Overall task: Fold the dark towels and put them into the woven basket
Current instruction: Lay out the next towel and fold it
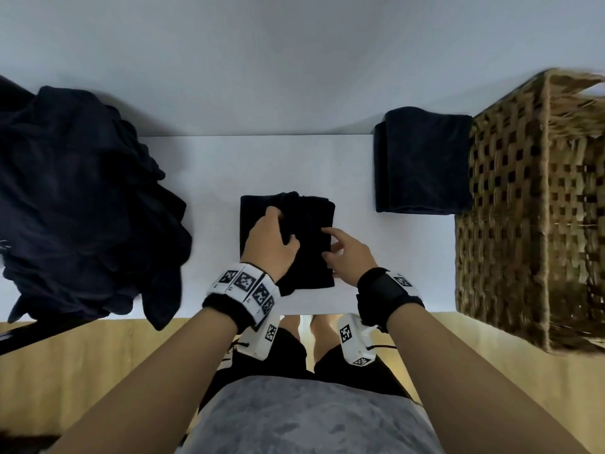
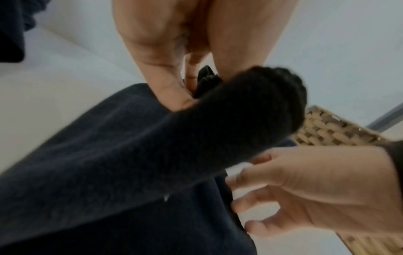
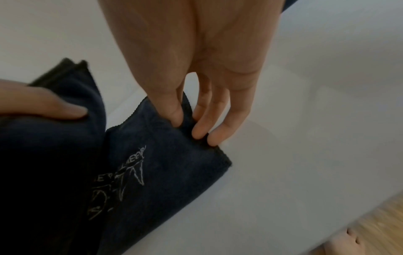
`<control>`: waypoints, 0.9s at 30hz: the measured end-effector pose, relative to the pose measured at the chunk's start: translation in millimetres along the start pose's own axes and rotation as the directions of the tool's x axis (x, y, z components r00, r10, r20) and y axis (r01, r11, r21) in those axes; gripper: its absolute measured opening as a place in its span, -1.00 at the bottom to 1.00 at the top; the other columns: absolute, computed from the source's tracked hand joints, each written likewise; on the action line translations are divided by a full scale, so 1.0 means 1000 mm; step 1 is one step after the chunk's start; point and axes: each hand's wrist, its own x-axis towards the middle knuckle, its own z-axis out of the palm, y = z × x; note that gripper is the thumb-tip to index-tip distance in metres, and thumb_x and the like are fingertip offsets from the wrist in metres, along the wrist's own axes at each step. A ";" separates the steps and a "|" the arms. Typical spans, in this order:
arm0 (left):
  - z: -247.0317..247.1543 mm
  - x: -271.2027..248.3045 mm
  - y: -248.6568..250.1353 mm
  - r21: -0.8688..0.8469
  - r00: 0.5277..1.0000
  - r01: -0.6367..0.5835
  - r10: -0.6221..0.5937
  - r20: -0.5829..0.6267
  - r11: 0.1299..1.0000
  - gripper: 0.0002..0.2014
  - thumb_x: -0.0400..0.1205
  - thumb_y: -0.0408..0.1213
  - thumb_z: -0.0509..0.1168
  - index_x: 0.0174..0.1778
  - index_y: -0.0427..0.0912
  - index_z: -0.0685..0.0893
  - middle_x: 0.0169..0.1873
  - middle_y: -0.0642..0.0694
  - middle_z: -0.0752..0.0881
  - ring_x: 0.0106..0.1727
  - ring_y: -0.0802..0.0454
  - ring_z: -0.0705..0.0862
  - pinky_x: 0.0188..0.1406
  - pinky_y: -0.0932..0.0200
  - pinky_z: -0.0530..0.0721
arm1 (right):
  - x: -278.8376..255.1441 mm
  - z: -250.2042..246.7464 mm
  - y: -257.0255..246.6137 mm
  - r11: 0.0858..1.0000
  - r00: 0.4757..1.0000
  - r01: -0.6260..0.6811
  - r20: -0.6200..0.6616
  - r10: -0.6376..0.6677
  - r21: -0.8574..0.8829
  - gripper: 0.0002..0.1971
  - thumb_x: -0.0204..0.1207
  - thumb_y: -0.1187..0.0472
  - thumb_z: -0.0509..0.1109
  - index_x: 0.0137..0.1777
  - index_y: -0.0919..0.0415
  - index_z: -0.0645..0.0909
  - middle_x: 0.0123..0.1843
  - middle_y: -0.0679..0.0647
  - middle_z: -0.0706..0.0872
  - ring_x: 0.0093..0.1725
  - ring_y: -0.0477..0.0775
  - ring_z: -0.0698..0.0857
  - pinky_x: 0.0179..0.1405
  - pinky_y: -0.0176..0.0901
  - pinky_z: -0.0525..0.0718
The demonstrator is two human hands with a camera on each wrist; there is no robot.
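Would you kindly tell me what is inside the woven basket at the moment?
The woven basket shows only its side walls and a bit of its rim; its inside is out of view. One folded towel lies outside, against its left wall.

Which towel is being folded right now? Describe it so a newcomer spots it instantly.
Start at the white table, with the woven basket at its right end and a heap of unfolded towels at its left. The towel lies between them, near the front edge. Unlike the folded stack beside the basket, it has both hands on it.
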 end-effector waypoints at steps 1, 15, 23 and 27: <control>0.009 0.002 0.005 0.007 1.000 0.008 -0.008 -0.009 1.000 -0.65 0.62 -0.26 0.33 0.28 -0.23 0.46 0.09 -0.19 0.64 0.07 -0.12 0.64 0.00 0.07 0.61 | 0.001 -0.003 0.001 1.000 1.000 0.006 0.012 -0.006 -0.010 -0.50 0.60 0.29 0.34 0.53 -0.01 0.48 -0.09 0.02 0.65 0.00 0.18 0.71 0.21 0.11 0.70; 0.066 0.006 0.014 -0.120 0.996 0.072 -0.065 0.055 0.990 -0.52 0.70 -0.07 0.28 0.50 -0.18 0.46 0.08 -0.17 0.64 -0.08 -0.11 0.75 0.01 -0.09 0.76 | 0.010 -0.022 0.008 0.999 0.997 0.037 0.071 -0.038 0.013 -0.55 0.61 0.30 0.18 0.47 0.00 0.49 0.00 0.12 0.75 -0.03 0.14 0.74 0.03 -0.14 0.68; 0.029 -0.003 -0.038 -0.027 0.902 0.220 -0.214 -0.375 0.975 -0.64 0.58 -0.06 0.43 0.21 -0.17 0.60 0.10 -0.16 0.59 0.03 -0.02 0.62 0.09 0.14 0.59 | 0.014 -0.018 -0.001 0.968 0.986 -0.165 0.004 0.167 0.188 -0.38 0.48 -0.17 0.44 0.43 0.19 0.51 0.27 0.08 0.69 0.24 0.12 0.69 0.25 -0.11 0.64; 0.020 0.000 -0.055 -0.269 0.874 0.416 -0.464 -0.146 0.869 -0.37 0.47 0.04 0.52 0.38 -0.17 0.52 0.23 -0.13 0.65 0.11 -0.02 0.68 0.10 0.11 0.64 | 0.014 -0.006 -0.011 0.973 0.989 -0.147 0.017 0.146 0.181 -0.44 0.42 -0.14 0.54 0.31 0.20 0.62 0.18 0.05 0.74 0.18 0.07 0.71 0.04 -0.23 0.60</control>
